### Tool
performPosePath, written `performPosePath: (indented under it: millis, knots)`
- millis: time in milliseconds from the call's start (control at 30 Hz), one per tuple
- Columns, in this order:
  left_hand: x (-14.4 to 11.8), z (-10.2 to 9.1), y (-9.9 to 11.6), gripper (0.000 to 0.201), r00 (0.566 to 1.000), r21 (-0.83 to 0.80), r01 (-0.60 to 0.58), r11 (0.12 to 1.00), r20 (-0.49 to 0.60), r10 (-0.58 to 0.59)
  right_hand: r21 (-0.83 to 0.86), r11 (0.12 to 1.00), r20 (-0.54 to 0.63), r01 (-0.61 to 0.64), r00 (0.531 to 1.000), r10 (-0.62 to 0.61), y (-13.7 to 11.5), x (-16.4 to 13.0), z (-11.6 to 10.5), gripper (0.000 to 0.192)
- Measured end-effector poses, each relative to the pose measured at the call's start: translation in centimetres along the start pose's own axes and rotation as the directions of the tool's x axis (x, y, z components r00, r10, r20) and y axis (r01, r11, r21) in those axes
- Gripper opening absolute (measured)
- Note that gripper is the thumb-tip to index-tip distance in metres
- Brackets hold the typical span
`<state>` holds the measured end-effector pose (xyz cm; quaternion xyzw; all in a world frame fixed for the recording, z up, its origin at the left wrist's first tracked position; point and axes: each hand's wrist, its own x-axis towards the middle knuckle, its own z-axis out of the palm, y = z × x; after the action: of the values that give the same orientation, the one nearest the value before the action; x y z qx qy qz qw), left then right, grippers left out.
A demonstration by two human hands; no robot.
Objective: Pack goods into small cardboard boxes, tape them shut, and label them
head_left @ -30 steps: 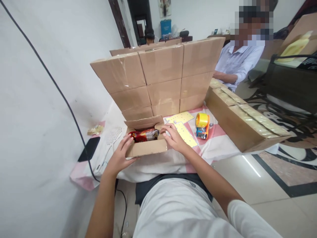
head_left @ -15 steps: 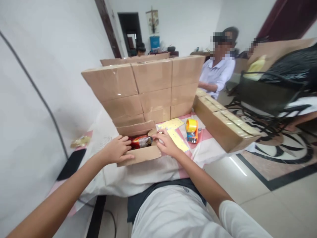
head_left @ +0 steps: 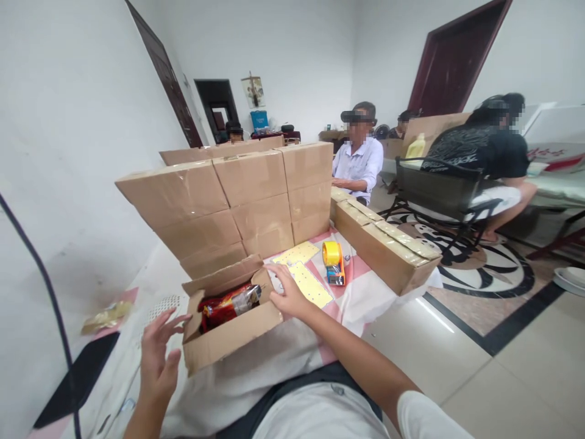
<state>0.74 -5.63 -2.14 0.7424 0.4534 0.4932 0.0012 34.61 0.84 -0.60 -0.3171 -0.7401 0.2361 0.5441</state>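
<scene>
A small open cardboard box [head_left: 228, 335] sits at the table's near edge with a red and silver packet [head_left: 228, 303] lying inside. My right hand [head_left: 286, 296] rests on the box's right end, fingers touching its flap. My left hand [head_left: 158, 356] hovers open just left of the box, fingers spread, holding nothing. Yellow label sheets [head_left: 306, 283] lie right of my right hand. A yellow tape dispenser [head_left: 333, 262] stands beyond them.
A wall of sealed cardboard boxes [head_left: 228, 195] stands behind the open box. A long row of boxes [head_left: 384, 244] runs along the table's right side. A black phone [head_left: 73, 381] and cable lie at left. Other people sit at the back and right.
My left hand has come off the box's left end and now hovers open beside it. The camera has tilted up and right, showing more of the room.
</scene>
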Motion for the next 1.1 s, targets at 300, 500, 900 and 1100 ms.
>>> performPosePath:
  millis: [300, 500, 900, 1100]
  knots:
    - [-1.4, -1.4, -1.2, 0.058, 0.952, 0.182, -0.236, 0.955, 0.239, 0.190, 0.475, 0.840, 0.129, -0.261, 0.965, 0.227, 2.0, 2.7, 0.8, 0.079]
    - [1.9, 1.1, 2.6, 0.054, 0.947, 0.165, 0.275, 0.947, -0.215, -0.238, 0.398, 0.910, 0.053, -0.119, 0.993, 0.107, 1.5, 0.9, -0.4, 0.041]
    - [2.5, 5.9, 7.5, 0.040, 0.968, 0.487, -0.246, 0.838, 0.076, 0.239, 0.144, 0.989, 0.112, -0.028, 0.994, 0.012, 1.4, -0.7, 0.1, 0.047]
    - [2.2, 6.0, 6.3, 0.035, 0.975, 0.474, -0.220, 0.852, 0.091, 0.201, -0.203, 0.962, -0.525, -0.185, 0.849, 0.053, 2.0, -4.1, -6.3, 0.045]
